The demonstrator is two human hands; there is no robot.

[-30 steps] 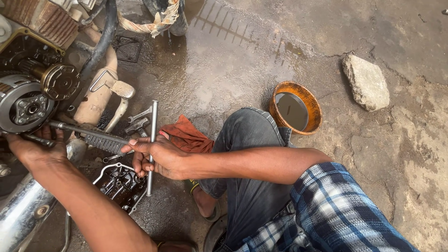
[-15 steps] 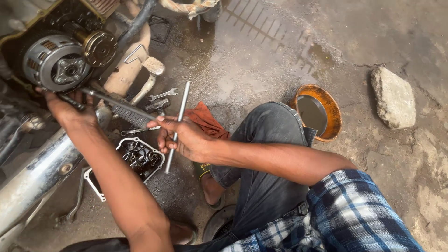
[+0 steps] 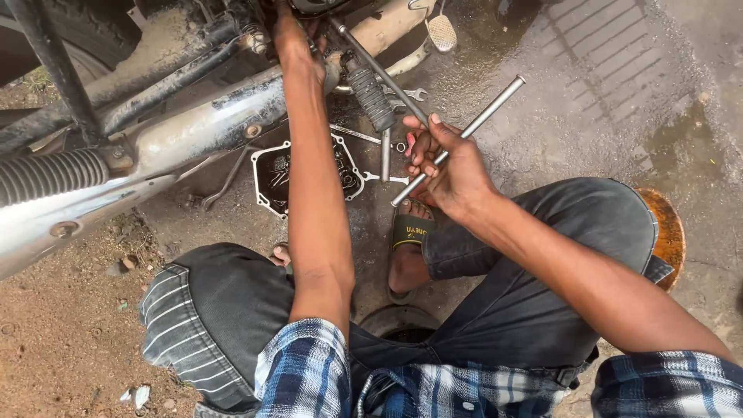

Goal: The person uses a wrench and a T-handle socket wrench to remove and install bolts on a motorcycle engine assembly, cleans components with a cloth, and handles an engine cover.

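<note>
My right hand (image 3: 453, 170) is closed around the crossbar of a long steel T-handle wrench (image 3: 480, 116). The bar runs diagonally from my sandalled foot (image 3: 410, 232) up to the right. The wrench's shaft (image 3: 379, 70) slants up-left toward the motorcycle engine at the top edge. My left hand (image 3: 298, 46) reaches up to the engine beside the shaft's far end, and its fingers are hidden against the metal. A black ribbed footpeg (image 3: 370, 97) hangs just left of the shaft.
A chrome exhaust pipe (image 3: 193, 128) crosses the left side. An engine cover (image 3: 275, 174) lies open on the wet ground beyond my left forearm. Loose spanners (image 3: 410, 94) lie near the footpeg. An orange bowl (image 3: 672, 232) shows behind my right knee.
The view has swung down and left, so the engine has slid out past the top edge. My right hand has turned the crossbar from near upright to a diagonal. My left hand stays at the engine.
</note>
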